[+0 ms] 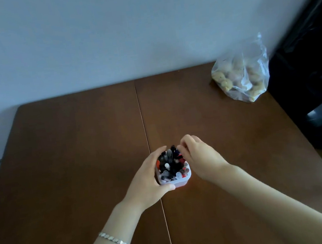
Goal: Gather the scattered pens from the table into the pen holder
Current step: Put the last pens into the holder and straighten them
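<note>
A small white square pen holder (pixel 181 181) stands on the brown wooden table (pixel 78 153), near its middle seam. It is packed with several pens (pixel 171 163), black, red and white, standing upright. My left hand (pixel 150 176) wraps around the holder's left side, thumb at its front. My right hand (pixel 199 155) hovers at the holder's right side, with its fingertips touching the tops of the pens at the back right. I cannot tell whether those fingers pinch a pen. No loose pens lie on the table.
A clear plastic bag (pixel 242 74) of pale round food items sits at the table's far right corner. A white wall (pixel 124 34) runs behind the table. Dark furniture (pixel 314 81) stands beyond the right edge.
</note>
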